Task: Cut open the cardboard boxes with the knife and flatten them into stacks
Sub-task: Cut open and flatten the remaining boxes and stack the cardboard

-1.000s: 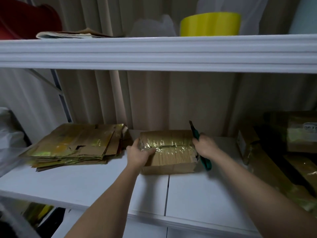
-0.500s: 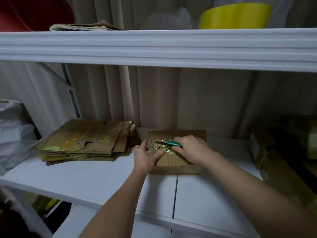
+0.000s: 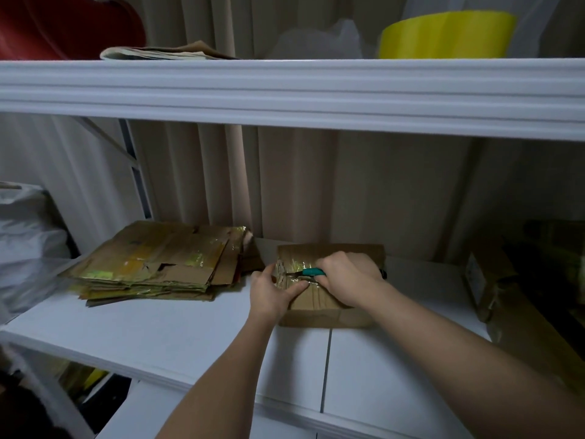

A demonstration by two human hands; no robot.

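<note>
Box: a small taped cardboard box (image 3: 329, 299) sits on the white shelf (image 3: 177, 337) in front of me, near the middle, its top covered in shiny tape.
My left hand (image 3: 272, 296): grips the box's left end, thumb lying across the taped top, fingers curled over the far corner.
My right hand (image 3: 348, 280): fist wrapped round the knife (image 3: 308, 273), resting on the box top.
Knife: teal handle showing past my knuckles, blade pointing left and lying on the tape, close to my left thumb.
Flattened stack: a pile of flattened boxes (image 3: 158, 264) lies on the same shelf, to the left of the box and apart from it.
Waiting boxes: more brown cardboard (image 3: 506, 299) sits in shadow at the right end of the shelf.
Above: an upper shelf (image 3: 285, 90) holding a yellow tape roll (image 3: 446, 34).
</note>
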